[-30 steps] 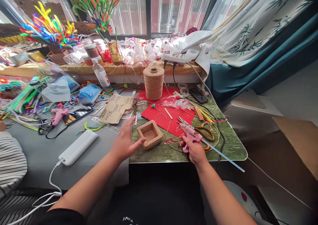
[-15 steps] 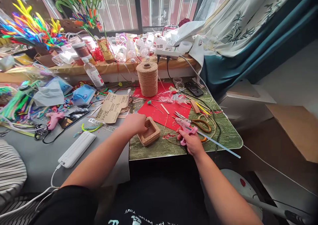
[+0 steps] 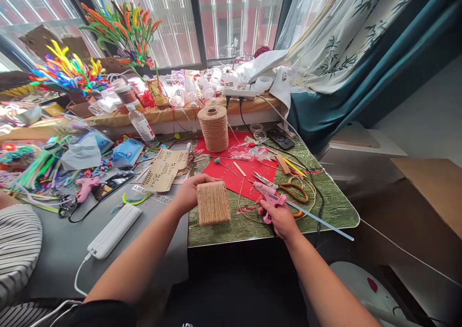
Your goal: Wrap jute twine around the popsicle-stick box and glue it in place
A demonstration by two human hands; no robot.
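1. Well left of the left hand's grip, a co-worker's striped sleeve (image 3: pixel 19 245) shows at the edge.
2. Nearer that grip, on its left, a white power strip (image 3: pixel 115 230) lies on the grey surface.
3. Just left of and beyond the left grip, printed abrasive sheets (image 3: pixel 165 172) lie in a pile.
4. The left hand (image 3: pixel 190 193) is clamped on the twine-covered box (image 3: pixel 213 204), which sits right of its palm, tilted, its ribbed face showing; whether it touches the table cannot be told.
5. Beyond the box stands a twine spool (image 3: pixel 212 134).
6. The right hand (image 3: pixel 280 216) is closed around a pink glue gun (image 3: pixel 269 196), nozzle pointing left.
7. Just beyond and right of that grip lie orange-handled scissors (image 3: pixel 285 186).
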